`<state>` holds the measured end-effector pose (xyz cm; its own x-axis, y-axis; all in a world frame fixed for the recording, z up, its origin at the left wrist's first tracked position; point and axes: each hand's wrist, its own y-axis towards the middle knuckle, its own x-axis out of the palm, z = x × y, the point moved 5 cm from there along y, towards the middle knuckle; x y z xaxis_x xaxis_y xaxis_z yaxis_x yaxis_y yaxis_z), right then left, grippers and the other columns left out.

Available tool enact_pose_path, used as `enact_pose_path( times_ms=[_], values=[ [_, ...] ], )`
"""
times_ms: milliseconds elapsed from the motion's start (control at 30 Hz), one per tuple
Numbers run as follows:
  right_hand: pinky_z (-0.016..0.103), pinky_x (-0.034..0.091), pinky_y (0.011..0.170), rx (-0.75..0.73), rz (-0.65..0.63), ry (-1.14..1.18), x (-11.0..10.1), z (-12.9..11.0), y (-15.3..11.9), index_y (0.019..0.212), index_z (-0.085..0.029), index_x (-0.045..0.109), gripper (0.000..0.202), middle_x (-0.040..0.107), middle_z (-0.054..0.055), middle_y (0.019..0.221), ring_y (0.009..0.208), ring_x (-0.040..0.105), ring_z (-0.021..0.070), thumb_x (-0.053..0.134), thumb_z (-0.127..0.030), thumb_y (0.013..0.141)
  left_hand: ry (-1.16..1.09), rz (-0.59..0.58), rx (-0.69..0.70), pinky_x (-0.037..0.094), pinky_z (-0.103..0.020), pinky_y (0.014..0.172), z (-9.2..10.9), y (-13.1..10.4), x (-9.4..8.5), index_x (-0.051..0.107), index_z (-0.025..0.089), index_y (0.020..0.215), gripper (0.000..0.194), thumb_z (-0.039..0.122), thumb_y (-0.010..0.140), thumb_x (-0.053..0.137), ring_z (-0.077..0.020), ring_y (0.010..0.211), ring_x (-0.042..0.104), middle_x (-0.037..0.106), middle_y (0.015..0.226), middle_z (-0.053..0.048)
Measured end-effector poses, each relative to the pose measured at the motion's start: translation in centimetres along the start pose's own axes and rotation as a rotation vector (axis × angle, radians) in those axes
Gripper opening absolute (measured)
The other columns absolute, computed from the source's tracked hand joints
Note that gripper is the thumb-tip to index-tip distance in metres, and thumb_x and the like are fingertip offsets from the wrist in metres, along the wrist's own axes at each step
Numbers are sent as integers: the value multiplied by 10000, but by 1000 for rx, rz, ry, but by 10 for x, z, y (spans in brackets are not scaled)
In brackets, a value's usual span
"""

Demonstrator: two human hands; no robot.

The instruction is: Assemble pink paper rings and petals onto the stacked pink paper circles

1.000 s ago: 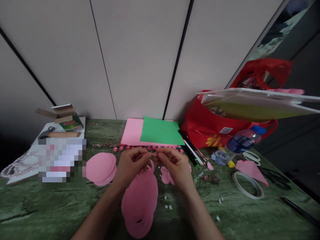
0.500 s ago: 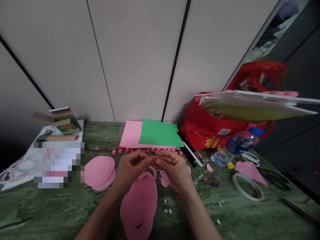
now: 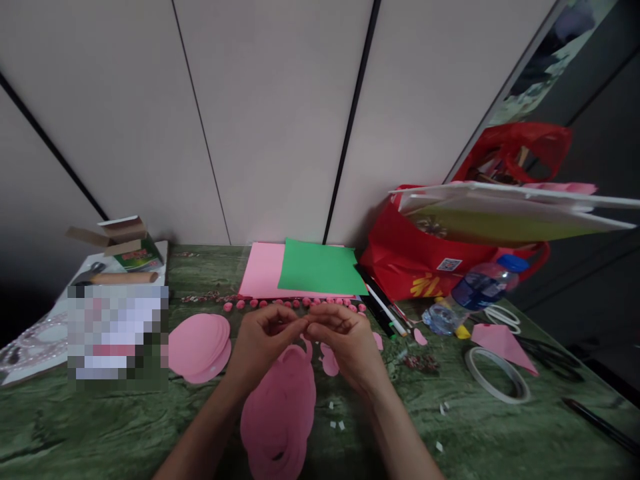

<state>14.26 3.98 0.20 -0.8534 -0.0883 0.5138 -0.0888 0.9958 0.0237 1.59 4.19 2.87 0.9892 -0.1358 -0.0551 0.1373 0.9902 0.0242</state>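
Observation:
My left hand [image 3: 260, 343] and my right hand [image 3: 350, 343] meet fingertip to fingertip above the table, both closed in a pinch. What they hold, if anything, is hidden by the fingers. Just beyond them runs a row of small pink rolled paper rosettes [image 3: 240, 304]. Below and between my wrists lies a pile of pink paper cutouts [image 3: 277, 417] with curled ends near the fingers. A stack of pink paper rounds [image 3: 197, 345] is left of my left hand. Small pink petal-like pieces [image 3: 330, 361] lie partly behind my right hand.
Green paper [image 3: 323, 268] overlaps pink sheets [image 3: 260, 267] at the back. On the right are pens [image 3: 385, 308], a red bag [image 3: 400, 260], a tilted bottle [image 3: 475, 293], a tape roll [image 3: 497, 375] and dark scissors [image 3: 553, 360]. An open box [image 3: 133, 250] and hammer [image 3: 120, 277] stand left.
My fingertips have shifted slightly; a pinkish speck glimpsed between them earlier is now covered. The view has tilted very slightly, and the things on the table stay put.

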Motion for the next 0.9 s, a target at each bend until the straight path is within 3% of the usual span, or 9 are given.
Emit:
enact_pose_path(
  times_ms=[500, 900],
  values=[
    [266, 547, 639, 18, 19, 2, -5, 1, 1, 779, -163, 660, 220, 720, 45, 753, 665, 670, 159, 748, -182, 578, -1, 14, 2, 294, -125, 340, -2, 0, -1, 608, 138, 633, 140, 264, 676, 652, -32, 409, 437, 596, 553, 24],
    [242, 526, 623, -1, 47, -58, -8, 5, 3, 769, -179, 661, 254, 718, 23, 724, 625, 656, 136, 764, -152, 539, 8, 20, -8, 326, -133, 317, -4, 2, 0, 605, 138, 639, 128, 254, 659, 653, -39, 376, 409, 580, 524, 28]
  ],
)
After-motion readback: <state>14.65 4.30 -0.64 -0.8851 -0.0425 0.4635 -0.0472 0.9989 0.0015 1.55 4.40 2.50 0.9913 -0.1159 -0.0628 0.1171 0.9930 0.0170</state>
